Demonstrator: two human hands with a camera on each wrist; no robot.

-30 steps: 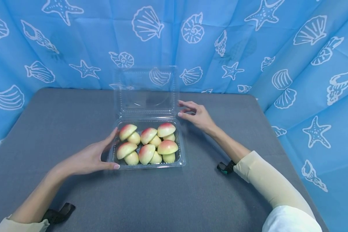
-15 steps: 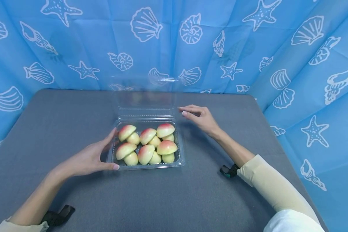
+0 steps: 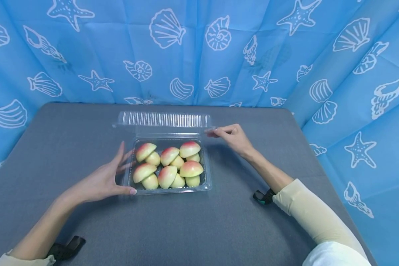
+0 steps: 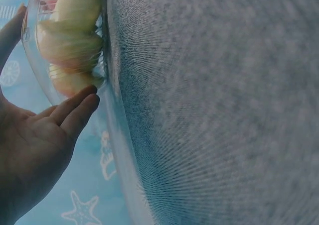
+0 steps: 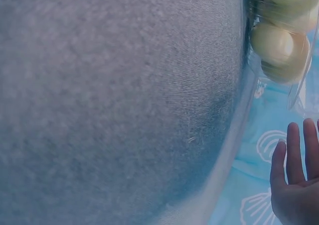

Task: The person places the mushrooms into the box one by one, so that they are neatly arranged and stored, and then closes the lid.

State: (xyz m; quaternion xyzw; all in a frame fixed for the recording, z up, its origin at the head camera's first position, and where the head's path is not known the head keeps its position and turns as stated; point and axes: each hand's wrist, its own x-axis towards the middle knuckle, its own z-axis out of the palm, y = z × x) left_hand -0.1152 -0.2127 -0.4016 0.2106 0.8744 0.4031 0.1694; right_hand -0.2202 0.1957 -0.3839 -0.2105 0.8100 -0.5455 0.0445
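Note:
A clear plastic clamshell box (image 3: 206,186) stands on the table, holding several mushroom-shaped pieces (image 3: 191,169), pale yellow with reddish blush on their caps. Its hinged lid (image 3: 164,119) tilts forward at the back, seen nearly edge-on. My left hand (image 3: 103,181) is at the box's left side, thumb by the front left corner, fingers extended; in the left wrist view, fingertips touch or nearly touch the wall. At the lid's right corner my right hand (image 3: 234,138) pinches the edge between thumb and index finger. The right wrist view shows its other fingers fairly straight.
The grey cloth-covered table (image 3: 186,229) ends at a blue curtain (image 3: 193,48) printed with white shells and starfish. Black straps, one on the left wrist (image 3: 66,249) and one on the right wrist (image 3: 264,196), hang close to the table.
The lid has swung from upright to tilted forward over the back of the box. My right hand has lowered slightly and closed on its corner. My left index finger has lifted off the wall.

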